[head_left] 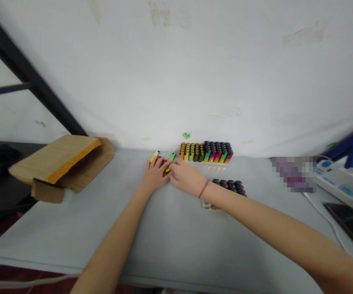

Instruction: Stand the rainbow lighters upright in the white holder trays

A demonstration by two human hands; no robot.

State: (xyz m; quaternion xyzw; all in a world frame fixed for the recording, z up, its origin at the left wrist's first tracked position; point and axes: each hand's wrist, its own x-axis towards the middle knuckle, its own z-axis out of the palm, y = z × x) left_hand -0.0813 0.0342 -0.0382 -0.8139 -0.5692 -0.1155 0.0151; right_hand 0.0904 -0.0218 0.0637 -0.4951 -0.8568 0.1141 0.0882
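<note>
Both my hands rest on a few loose coloured lighters (164, 160) lying on the grey table (170, 237) near the wall. My left hand (154, 174) covers them with fingers spread; a yellow-tipped one sticks out past its fingertips. My right hand (186, 176), with a red string on the wrist, touches the same lighters from the right, and a green one shows above it. A standing row of lighters (206, 152) in yellow, green, pink and red lines the wall just right of my hands. Another tray of black-topped lighters (229, 187) lies partly hidden behind my right forearm.
An open cardboard box (60, 164) hangs over the table's left edge. At the right are a white power strip (342, 183) with a cable, a dark phone (352, 226) and a blurred patch. A white wall stands directly behind the table.
</note>
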